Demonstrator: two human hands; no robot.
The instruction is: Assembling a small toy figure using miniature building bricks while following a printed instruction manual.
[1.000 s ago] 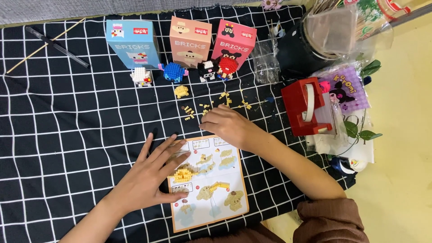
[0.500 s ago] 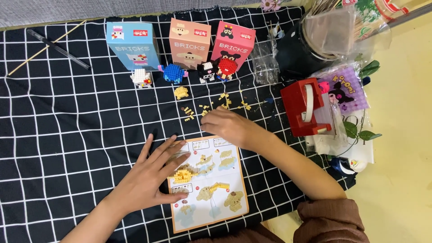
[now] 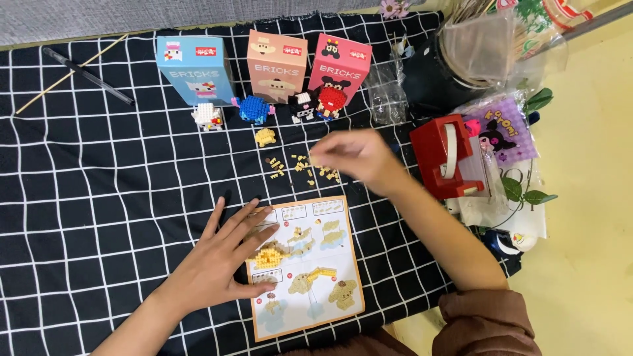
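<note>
The left hand (image 3: 221,264) lies flat, fingers spread, on the instruction sheet (image 3: 310,264). The right hand (image 3: 353,157), blurred, hovers over yellow bricks (image 3: 303,166); its grip I cannot tell. Behind stand blue (image 3: 194,69), orange (image 3: 277,64) and pink (image 3: 339,68) boxes.

Home hobby corner, not a workshop or shop. Work surface is a black cloth with a white grid (image 3: 99,198) spread on a pale yellow floor or tabletop (image 3: 587,264), grey fabric along the top edge. Three small toy brick boxes (image 3: 273,62) stand in a row with finished mini figures (image 3: 254,109) in front. Red tape dispenser (image 3: 448,155), clear bags, purple cartoon pouch (image 3: 501,132), artificial leaves at the side. Domestic clutter, no tools or benches.
</note>
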